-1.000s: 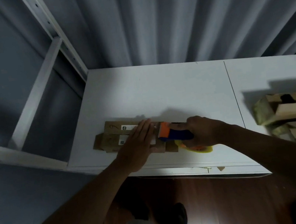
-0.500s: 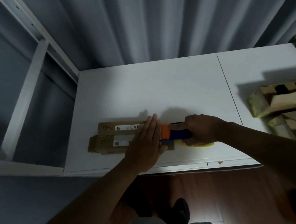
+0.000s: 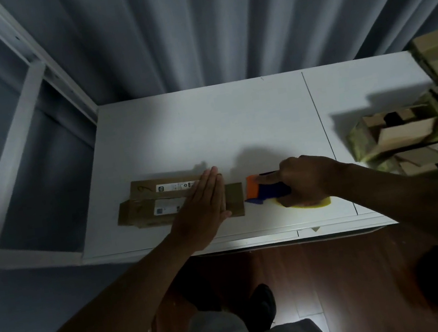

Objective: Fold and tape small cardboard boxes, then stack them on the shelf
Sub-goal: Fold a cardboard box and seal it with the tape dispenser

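Note:
A long brown cardboard box (image 3: 147, 210) with white labels lies near the front edge of the white table (image 3: 206, 127). My left hand (image 3: 204, 208) presses flat on the box's right part, fingers straight. My right hand (image 3: 306, 180) grips an orange and blue tape dispenser (image 3: 262, 193) with a yellow roll, just off the box's right end, index finger laid along its top.
A heap of cardboard boxes (image 3: 413, 132) wrapped in yellowish plastic fills the table's right side. A white metal shelf frame (image 3: 25, 110) stands at the left. Grey curtains hang behind. Wooden floor and my feet show below the table edge.
My right hand has pulled the tape dispenser rightward, off the end of the box. My left hand stays flat on the box.

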